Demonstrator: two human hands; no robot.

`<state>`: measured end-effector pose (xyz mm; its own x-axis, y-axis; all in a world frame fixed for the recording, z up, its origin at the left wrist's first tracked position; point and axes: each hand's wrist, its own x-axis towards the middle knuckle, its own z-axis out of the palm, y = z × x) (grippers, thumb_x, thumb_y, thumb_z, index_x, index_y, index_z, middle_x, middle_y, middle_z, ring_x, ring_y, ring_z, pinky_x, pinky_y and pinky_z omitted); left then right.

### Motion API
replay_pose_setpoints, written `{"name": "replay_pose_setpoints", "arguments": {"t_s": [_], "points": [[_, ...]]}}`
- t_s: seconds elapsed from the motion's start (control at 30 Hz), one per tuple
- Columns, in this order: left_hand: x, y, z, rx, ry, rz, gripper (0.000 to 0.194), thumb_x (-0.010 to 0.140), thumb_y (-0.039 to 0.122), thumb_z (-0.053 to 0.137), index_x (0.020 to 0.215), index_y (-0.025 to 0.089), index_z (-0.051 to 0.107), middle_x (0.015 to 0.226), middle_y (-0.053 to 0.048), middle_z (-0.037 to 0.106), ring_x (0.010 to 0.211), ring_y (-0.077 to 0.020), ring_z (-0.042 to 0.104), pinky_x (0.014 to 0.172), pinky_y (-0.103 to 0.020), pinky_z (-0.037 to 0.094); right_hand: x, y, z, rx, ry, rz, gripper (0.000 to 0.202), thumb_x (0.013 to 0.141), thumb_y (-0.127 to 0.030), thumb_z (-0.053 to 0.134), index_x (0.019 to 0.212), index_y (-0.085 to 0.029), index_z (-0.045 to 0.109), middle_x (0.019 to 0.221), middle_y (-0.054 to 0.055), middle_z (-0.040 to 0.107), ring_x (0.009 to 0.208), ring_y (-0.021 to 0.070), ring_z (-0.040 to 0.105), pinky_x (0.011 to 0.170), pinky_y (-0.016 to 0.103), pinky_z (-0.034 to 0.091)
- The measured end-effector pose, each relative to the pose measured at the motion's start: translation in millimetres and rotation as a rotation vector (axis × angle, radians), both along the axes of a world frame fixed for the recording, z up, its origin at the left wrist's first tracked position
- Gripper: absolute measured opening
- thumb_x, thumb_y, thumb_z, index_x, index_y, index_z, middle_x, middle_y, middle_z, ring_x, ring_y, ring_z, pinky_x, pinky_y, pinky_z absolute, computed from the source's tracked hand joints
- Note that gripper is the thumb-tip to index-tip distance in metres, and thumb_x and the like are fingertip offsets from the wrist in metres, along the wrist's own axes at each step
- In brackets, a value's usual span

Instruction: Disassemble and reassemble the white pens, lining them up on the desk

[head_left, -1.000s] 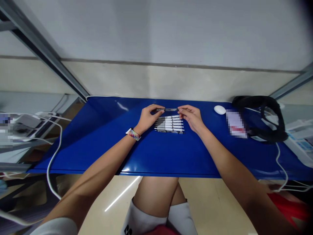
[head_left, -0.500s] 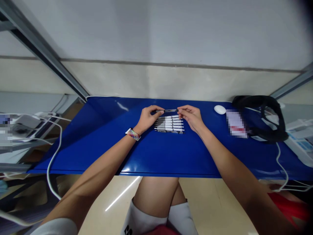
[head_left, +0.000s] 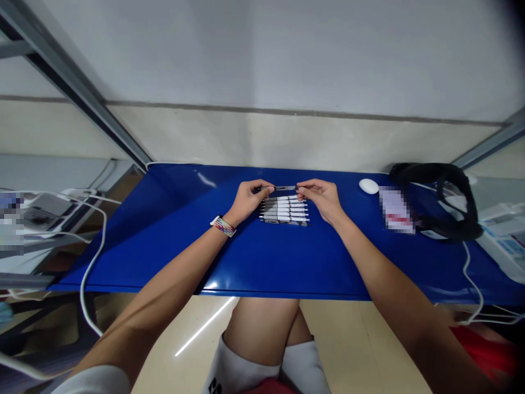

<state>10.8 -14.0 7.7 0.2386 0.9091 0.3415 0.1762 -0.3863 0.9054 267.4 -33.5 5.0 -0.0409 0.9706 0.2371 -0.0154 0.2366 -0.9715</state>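
Note:
Between my two hands is a dark pen (head_left: 285,187), lying crosswise at the far side of a row of pens. My left hand (head_left: 249,198) pinches its left end between thumb and fingers. At the other end, my right hand (head_left: 322,198) has its thumb and fingers closed on the pen. Several white pens (head_left: 285,209) lie side by side on the blue table just below, their tips pointing left. A darker grey pen (head_left: 283,222) forms the near edge of the row. Fingers partly cover the far pens' ends.
The blue table (head_left: 262,257) runs up to the wall. To the right are a white computer mouse (head_left: 368,186), a blurred paper packet (head_left: 396,209) and a black headset strap (head_left: 471,202). A white cable (head_left: 84,273) hangs over the left edge.
Both hands stay at nearly the same place, still holding the dark pen by its ends. The view has shifted very slightly; the row of pens looks the same.

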Motion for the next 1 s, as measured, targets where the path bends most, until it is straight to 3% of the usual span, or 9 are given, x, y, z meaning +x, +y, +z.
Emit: {"name": "replay_pose_setpoints", "arguments": {"t_s": [0.23,0.33,0.47,0.57,0.73,1.0], "points": [[0.1,-0.3,2.5,-0.025,0.002,0.001,0.023,0.091,0.039,0.074,0.09,0.017,0.082,0.077,-0.004,0.075,0.07,-0.0166,0.064,0.068,-0.03,0.047,1.6,1.1,0.3,0.064,-0.008,0.013,0.028,0.079,-0.043,0.094,0.097,-0.022,0.086,0.077,0.005,0.08,0.071,0.0216,0.078,0.077,0.04,0.064],[-1.6,-1.2,5.8,0.039,0.084,0.027,0.025,0.095,0.04,0.071,0.092,0.018,0.082,0.082,-0.005,0.078,0.074,-0.0182,0.067,0.071,-0.031,0.049,-0.5,3.0,-0.7,0.033,0.019,0.005,0.029,0.077,-0.044,0.094,0.096,-0.023,0.086,0.076,0.004,0.079,0.07,0.021,0.076,0.076,0.039,0.065],[-4.3,-1.8,7.4,0.21,0.206,0.054,0.025,0.1,0.041,0.069,0.109,0.022,0.082,0.102,-0.007,0.082,0.092,-0.021,0.072,0.085,-0.035,0.054,-2.6,5.6,-3.6,-0.022,0.099,0.004,0.029,0.075,-0.043,0.096,0.094,-0.023,0.085,0.078,0.004,0.079,0.069,0.0194,0.075,0.073,0.037,0.064],[-4.8,-0.8,5.2,0.255,0.173,0.061,0.029,0.097,0.037,0.075,0.122,0.024,0.079,0.11,-0.007,0.081,0.097,-0.0209,0.073,0.09,-0.036,0.056,-2.2,6.5,-5.7,-0.04,0.134,0.009,0.029,0.075,-0.041,0.096,0.095,-0.023,0.086,0.079,0.003,0.079,0.069,0.0181,0.074,0.071,0.035,0.063],[-5.0,1.6,3.1,0.262,0.116,0.051,0.016,0.095,0.032,0.078,0.106,0.023,0.082,0.107,-0.007,0.082,0.1,-0.0221,0.073,0.091,-0.038,0.056,-1.6,6.3,-5.9,-0.052,0.135,0.009,0.03,0.075,-0.042,0.096,0.095,-0.023,0.085,0.08,0.004,0.078,0.069,0.0181,0.073,0.072,0.037,0.063],[-3.6,0.1,4.7,0.179,0.089,0.05,0.016,0.092,0.033,0.079,0.101,0.021,0.084,0.103,-0.008,0.082,0.095,-0.0222,0.073,0.087,-0.037,0.055,-0.5,6.5,-7.3,-0.025,0.132,0.01,0.028,0.077,-0.041,0.095,0.096,-0.023,0.085,0.079,0.003,0.078,0.07,0.0186,0.074,0.073,0.037,0.062]]}}
